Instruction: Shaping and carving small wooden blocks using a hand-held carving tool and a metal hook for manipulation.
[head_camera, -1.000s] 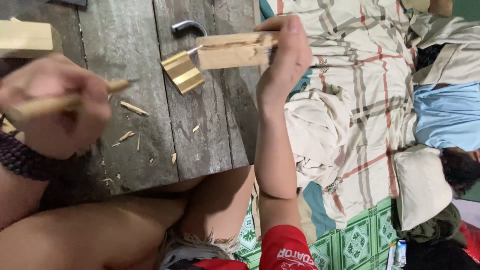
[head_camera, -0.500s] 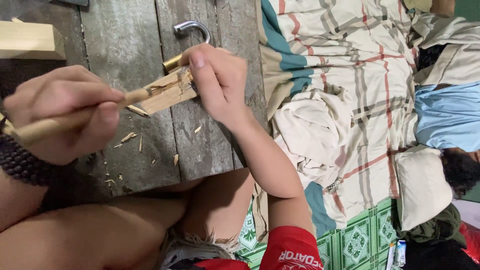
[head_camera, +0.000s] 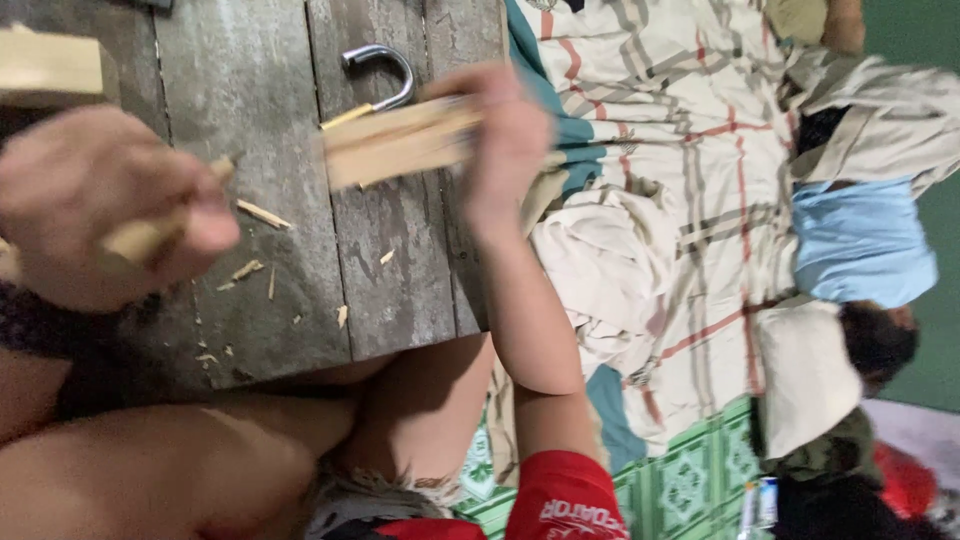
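My left hand (head_camera: 100, 210) is closed around a pale wooden stick (head_camera: 140, 235), with a dark beaded band at its wrist. Over the planks my right hand (head_camera: 505, 140) grips a light wooden block (head_camera: 395, 145) by its right end, held level. Both hands are blurred by motion. Stick and block are apart. Just behind the block a padlock (head_camera: 385, 70) with a silver shackle lies on the grey plank surface (head_camera: 250, 100); its brass body is mostly hidden. Wood shavings (head_camera: 262, 213) are scattered on the planks between my hands.
Another pale wooden block (head_camera: 50, 65) sits at the top left. A plaid cloth (head_camera: 650, 130) covers the floor to the right, where a person in a blue garment (head_camera: 860, 240) lies. A green patterned mat (head_camera: 690, 470) shows at the bottom. My bare knees are below the planks.
My right hand has pulled the block right and up, away from the stick it was touching. My left hand has drawn the stick back to the left.
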